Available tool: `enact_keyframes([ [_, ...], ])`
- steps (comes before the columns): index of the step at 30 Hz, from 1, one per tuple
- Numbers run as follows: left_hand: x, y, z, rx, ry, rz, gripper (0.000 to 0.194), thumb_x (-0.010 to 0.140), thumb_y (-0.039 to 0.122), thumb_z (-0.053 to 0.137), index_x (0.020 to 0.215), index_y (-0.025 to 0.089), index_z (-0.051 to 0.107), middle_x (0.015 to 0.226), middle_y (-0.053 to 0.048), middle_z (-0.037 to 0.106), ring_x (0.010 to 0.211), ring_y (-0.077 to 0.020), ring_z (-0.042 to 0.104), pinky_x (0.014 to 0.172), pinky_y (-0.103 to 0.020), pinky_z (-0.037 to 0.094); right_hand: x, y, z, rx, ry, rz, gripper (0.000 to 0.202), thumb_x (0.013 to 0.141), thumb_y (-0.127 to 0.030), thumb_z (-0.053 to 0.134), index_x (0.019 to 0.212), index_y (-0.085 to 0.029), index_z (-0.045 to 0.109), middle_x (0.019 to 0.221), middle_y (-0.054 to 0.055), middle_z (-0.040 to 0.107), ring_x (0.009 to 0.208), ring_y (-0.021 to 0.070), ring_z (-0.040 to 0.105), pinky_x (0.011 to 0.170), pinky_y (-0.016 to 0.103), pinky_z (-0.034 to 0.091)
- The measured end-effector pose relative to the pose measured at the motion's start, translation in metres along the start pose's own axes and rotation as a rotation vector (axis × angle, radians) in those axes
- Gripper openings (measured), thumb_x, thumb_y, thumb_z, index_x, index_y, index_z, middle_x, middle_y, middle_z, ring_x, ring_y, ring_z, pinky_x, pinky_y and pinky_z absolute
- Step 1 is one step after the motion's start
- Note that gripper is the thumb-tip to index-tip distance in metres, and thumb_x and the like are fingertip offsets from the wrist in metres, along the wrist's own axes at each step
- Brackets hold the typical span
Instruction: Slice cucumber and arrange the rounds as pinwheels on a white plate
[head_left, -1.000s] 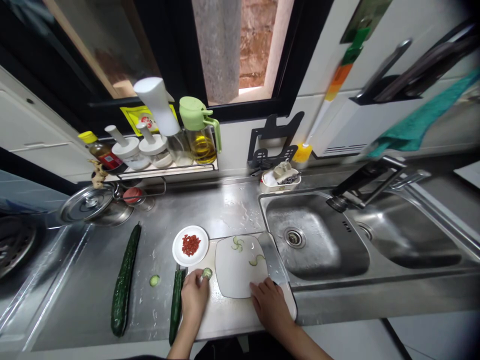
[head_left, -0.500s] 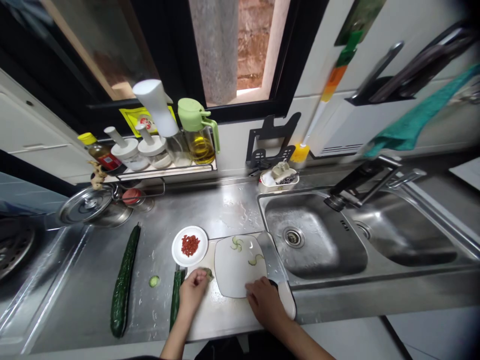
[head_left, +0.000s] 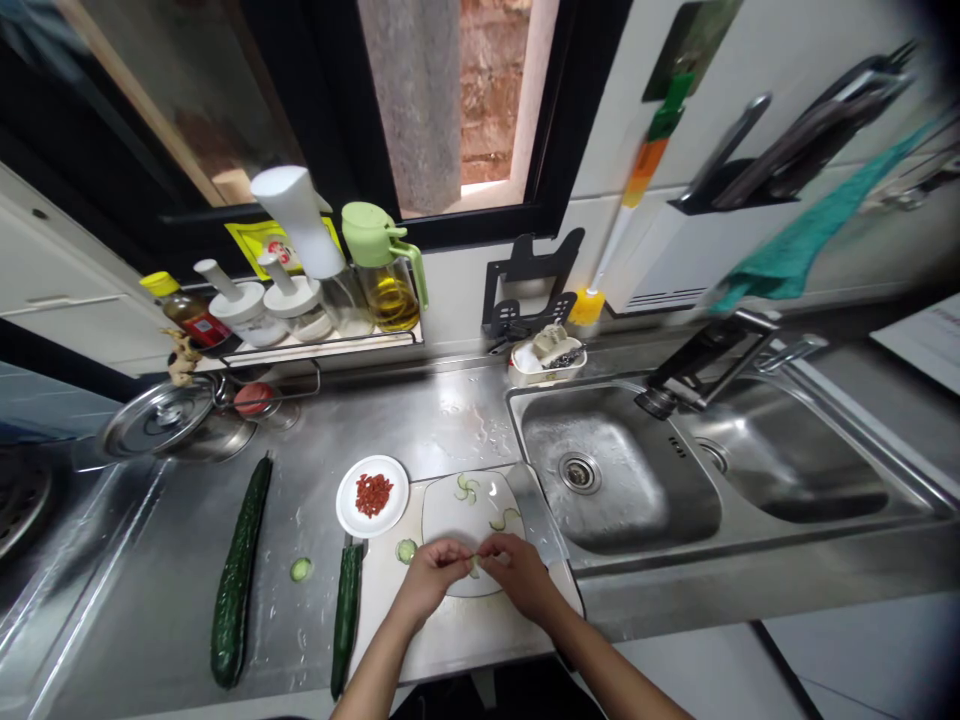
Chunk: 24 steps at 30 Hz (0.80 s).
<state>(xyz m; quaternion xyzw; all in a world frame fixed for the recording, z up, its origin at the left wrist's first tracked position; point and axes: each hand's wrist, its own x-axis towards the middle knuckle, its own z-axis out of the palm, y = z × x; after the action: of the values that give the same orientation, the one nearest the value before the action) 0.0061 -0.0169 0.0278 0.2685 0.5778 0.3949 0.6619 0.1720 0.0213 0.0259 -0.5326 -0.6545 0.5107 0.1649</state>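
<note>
Over the near part of a white squarish plate [head_left: 442, 515], both my hands meet with fingertips pinched. Between them a small pale green cucumber slice [head_left: 474, 568] shows, mostly hidden by fingers. My left hand [head_left: 437, 573] and my right hand [head_left: 517, 572] both grip it. Thin cucumber crescents [head_left: 466, 488] form a small fan at the plate's far side, and more crescents [head_left: 506, 520] lie at its right. Beneath the plate is a white cutting board [head_left: 420, 640]. Cucumber slices [head_left: 406, 551] rest on the board beside my left hand.
A round white dish [head_left: 346, 508] holds small red dried berries [head_left: 373, 494]. Left of the board lie a cut cucumber [head_left: 346, 615], a cucumber end [head_left: 301, 569] and a whole cucumber [head_left: 241, 575]. The double sink [head_left: 622, 470] is at right; a seasoning rack [head_left: 322, 350] stands behind.
My left hand has moved right from the slices on the board to the plate. My right hand has shifted from the plate's right edge to meet it. The view has shifted slightly.
</note>
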Motion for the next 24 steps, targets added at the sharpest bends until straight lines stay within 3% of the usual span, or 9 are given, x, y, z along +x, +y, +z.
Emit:
enact_keyframes([
  [5,0.003,-0.008,0.007,-0.117,-0.019,-0.194,0.041,0.059,0.05,0.073,0.073,0.014,0.06,0.054,0.006,0.049,0.045,-0.0028,0.035,0.046,-0.019,0.02,-0.008,-0.005,-0.011,-0.044,0.011,-0.05,0.01,0.075,-0.024,0.054,0.074,-0.021,0.064,0.078,0.002,0.065,0.081,0.0177,0.058,0.075,0.029,0.041],
  [8,0.006,-0.013,0.012,-0.217,-0.016,-0.35,0.046,0.059,0.054,0.072,0.078,0.015,0.058,0.056,0.005,0.052,0.043,-0.0026,0.039,0.045,-0.018,0.017,-0.013,-0.006,-0.016,-0.1,0.025,-0.116,0.01,0.076,-0.023,0.054,0.073,-0.021,0.063,0.078,0.002,0.064,0.082,0.0182,0.057,0.077,0.03,0.04],
  [11,0.01,-0.014,0.017,-0.257,-0.057,-0.42,0.045,0.058,0.051,0.074,0.081,0.015,0.058,0.06,0.002,0.058,0.045,-0.0036,0.044,0.045,-0.018,0.019,-0.017,-0.005,-0.021,-0.145,0.026,-0.183,0.01,0.077,-0.023,0.054,0.072,-0.021,0.062,0.077,0.002,0.064,0.083,0.0184,0.056,0.077,0.03,0.039],
  [17,0.021,-0.011,0.022,-0.266,-0.025,-0.383,0.044,0.045,0.029,0.083,0.08,0.015,0.061,0.057,0.004,0.056,0.048,-0.0042,0.047,0.048,-0.018,0.022,-0.02,0.005,-0.024,-0.168,0.043,-0.135,0.009,0.077,-0.023,0.052,0.075,-0.022,0.061,0.077,0.001,0.064,0.081,0.0184,0.056,0.076,0.03,0.039],
  [21,0.029,-0.012,0.026,-0.2,-0.001,-0.3,0.043,0.046,0.029,0.08,0.084,0.014,0.066,0.056,0.004,0.056,0.047,-0.004,0.042,0.048,-0.02,0.021,-0.02,0.015,-0.023,-0.127,0.106,0.0,0.007,0.075,-0.025,0.051,0.078,-0.022,0.057,0.074,0.0,0.062,0.074,0.017,0.057,0.068,0.028,0.04],
  [24,0.036,-0.015,0.029,-0.076,0.006,-0.21,0.033,0.05,0.03,0.077,0.077,0.013,0.068,0.054,0.004,0.056,0.047,-0.0045,0.04,0.047,-0.02,0.021,-0.019,0.021,-0.023,-0.118,0.104,0.015,0.009,0.075,-0.024,0.047,0.074,-0.022,0.055,0.071,-0.001,0.061,0.07,0.0162,0.056,0.065,0.027,0.039],
])
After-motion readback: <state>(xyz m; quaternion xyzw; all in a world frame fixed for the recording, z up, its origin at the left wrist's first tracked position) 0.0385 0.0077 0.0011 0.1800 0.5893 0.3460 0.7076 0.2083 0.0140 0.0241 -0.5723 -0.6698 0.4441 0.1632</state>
